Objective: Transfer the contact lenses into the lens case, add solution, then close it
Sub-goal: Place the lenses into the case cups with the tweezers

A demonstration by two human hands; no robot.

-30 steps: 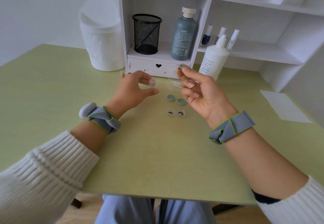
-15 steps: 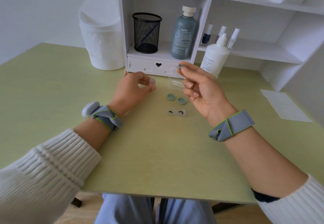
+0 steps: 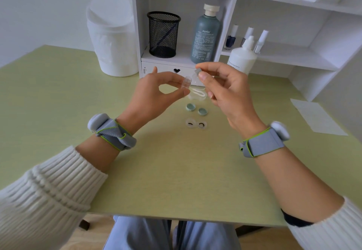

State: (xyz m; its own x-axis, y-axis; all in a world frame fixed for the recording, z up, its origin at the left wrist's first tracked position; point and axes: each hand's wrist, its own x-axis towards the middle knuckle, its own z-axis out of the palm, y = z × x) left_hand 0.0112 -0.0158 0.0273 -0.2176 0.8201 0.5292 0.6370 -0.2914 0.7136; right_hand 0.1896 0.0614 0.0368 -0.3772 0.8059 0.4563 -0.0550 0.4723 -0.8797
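My left hand (image 3: 156, 95) pinches a small clear vial (image 3: 186, 82) between thumb and forefinger, above the green table (image 3: 176, 171). Just right of it, my right hand (image 3: 225, 91) holds the vial's small grey stopper (image 3: 197, 72) at its fingertips, close to the vial's mouth. Below the hands lies the open lens case (image 3: 196, 124), two clear wells each with a dark lens in it. Its two teal caps (image 3: 196, 109) lie loose just behind it. A clear plastic piece with white tweezers (image 3: 197, 94) rests behind the caps. The white solution bottle (image 3: 242, 59) stands at the shelf's foot.
A white shelf unit (image 3: 293, 5) holds a black mesh cup (image 3: 163, 34), a grey-green bottle (image 3: 205, 36) and small nail-polish bottles (image 3: 230, 39). A white lidded bin (image 3: 113, 38) stands back left. A white sheet (image 3: 317, 116) lies at the right.
Both hands have come closer together. The right hand has brought the stopper down and left, next to the vial's mouth. The lens case and caps lie unmoved.
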